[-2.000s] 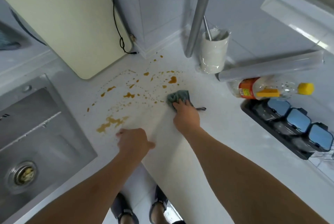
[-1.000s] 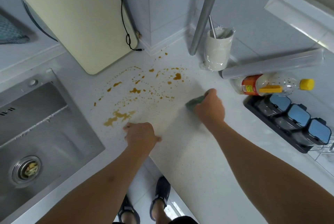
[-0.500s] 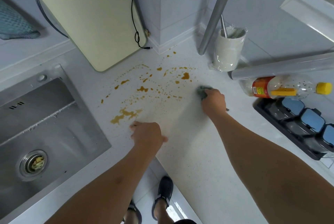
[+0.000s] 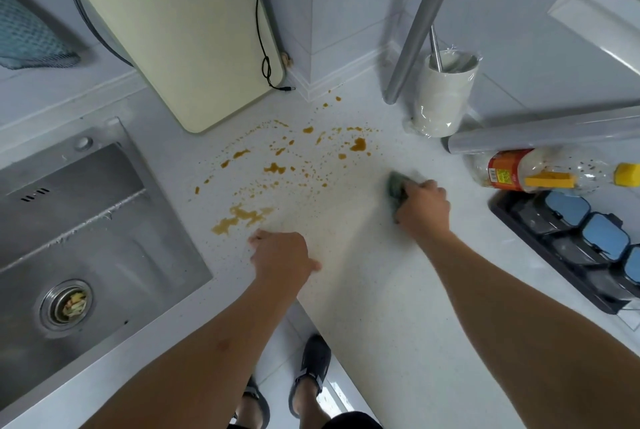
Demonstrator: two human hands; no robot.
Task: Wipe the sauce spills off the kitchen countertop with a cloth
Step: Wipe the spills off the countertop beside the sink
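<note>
Brown sauce spills [image 4: 273, 168] spread in drops and puddles over the white countertop [image 4: 363, 272], with a larger puddle [image 4: 242, 217] near the sink. My right hand [image 4: 420, 208] grips a bunched grey-green cloth [image 4: 396, 187] and presses it on the counter, right of the spills. My left hand [image 4: 280, 255] rests on the counter with curled fingers, just below the larger puddle, holding nothing.
A steel sink [image 4: 79, 255] lies at the left. A cream cutting board [image 4: 180, 23] leans on the wall with a black cable. A white utensil cup [image 4: 443, 99], a foil roll [image 4: 540, 134], a lying bottle [image 4: 540, 174] and a black container rack [image 4: 581, 241] stand at the right.
My right hand swept the cloth from the middle of the spill area out to the right, and in the last half second barely moved. My left hand stayed in place on the counter.
</note>
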